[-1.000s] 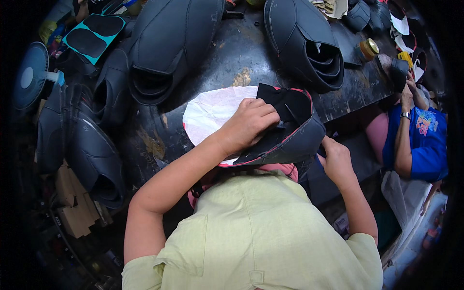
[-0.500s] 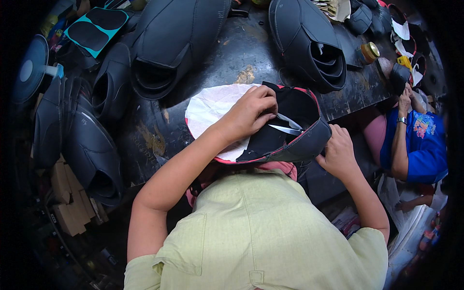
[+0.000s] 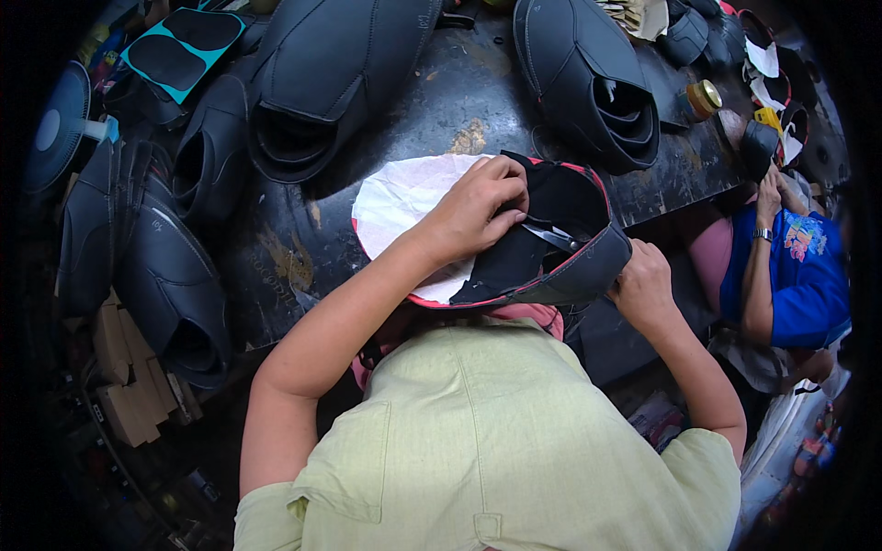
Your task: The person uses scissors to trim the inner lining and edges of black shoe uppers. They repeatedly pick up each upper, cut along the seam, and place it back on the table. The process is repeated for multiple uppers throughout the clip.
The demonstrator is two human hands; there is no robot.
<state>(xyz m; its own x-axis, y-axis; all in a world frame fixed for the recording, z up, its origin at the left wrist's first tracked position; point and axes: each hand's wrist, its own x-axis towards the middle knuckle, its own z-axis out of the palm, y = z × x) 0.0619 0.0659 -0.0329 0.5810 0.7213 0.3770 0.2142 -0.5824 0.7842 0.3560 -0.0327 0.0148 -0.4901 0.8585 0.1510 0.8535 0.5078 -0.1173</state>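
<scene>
A black shoe upper [image 3: 588,275] with red edging lies on its side in front of my chest, with white lining [image 3: 395,197] at its left and black lining [image 3: 501,266] inside. My left hand [image 3: 487,202] reaches across the white part, thumb and fingers pinching the black lining at the opening. Inside, the bright blades of scissors [image 3: 556,239] point left toward those fingertips, nearly together. My right hand [image 3: 641,283] is curled at the right end of the upper, closed around the scissors' handle side; the upper hides the handles and some fingers.
Other black shoe uppers [image 3: 335,83] stand along the dark table [image 3: 450,101], with more at the left [image 3: 175,275] and far right. A yellow-lidded jar [image 3: 705,96], a blue fan [image 3: 60,133] and cardboard pieces [image 3: 138,404] surround it. A person in blue [image 3: 799,275] works at the right.
The scissor blades were spread apart and have come together. My right hand has curled tighter, its thumb drawn in. My left hand keeps its pinch in nearly the same place.
</scene>
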